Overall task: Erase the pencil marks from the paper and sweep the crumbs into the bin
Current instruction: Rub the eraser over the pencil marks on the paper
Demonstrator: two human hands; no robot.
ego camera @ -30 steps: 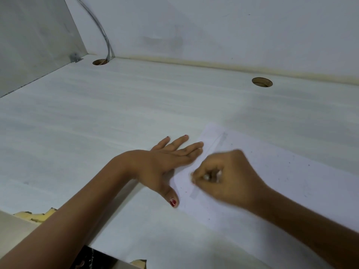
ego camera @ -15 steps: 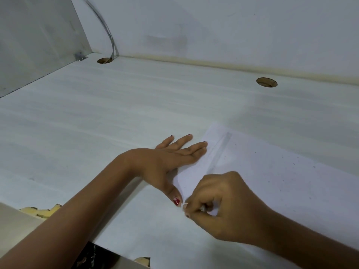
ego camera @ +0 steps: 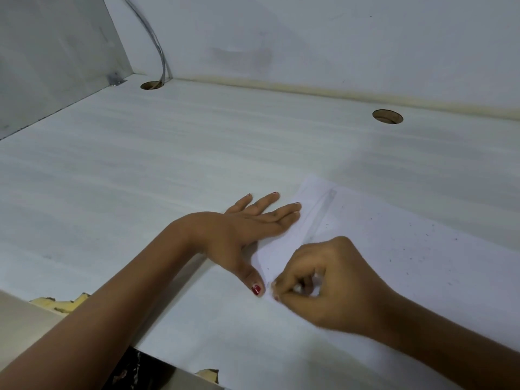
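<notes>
A white sheet of paper (ego camera: 408, 249) lies on the desk at the right. A grey pencil band (ego camera: 323, 209) runs along its left edge, and small dark eraser crumbs (ego camera: 422, 235) are scattered over the sheet. My left hand (ego camera: 242, 235) lies flat with fingers spread, pressing down the paper's left edge. My right hand (ego camera: 329, 282) is closed on a small white eraser (ego camera: 298, 288), mostly hidden by the fingers, at the near end of the pencil band beside my left thumb. No bin is in view.
The white wood-grain desk (ego camera: 140, 178) has two round cable holes (ego camera: 387, 116) (ego camera: 152, 85) near the back wall, with a cable (ego camera: 157, 49) running into the left one. A grey side panel (ego camera: 56, 52) stands at the left. The desk's front edge (ego camera: 59, 304) is chipped.
My right hand has rubbed the eraser down the pencil band toward me, from mid-band to its near end beside my left thumb. My left hand has stayed pressed on the paper.
</notes>
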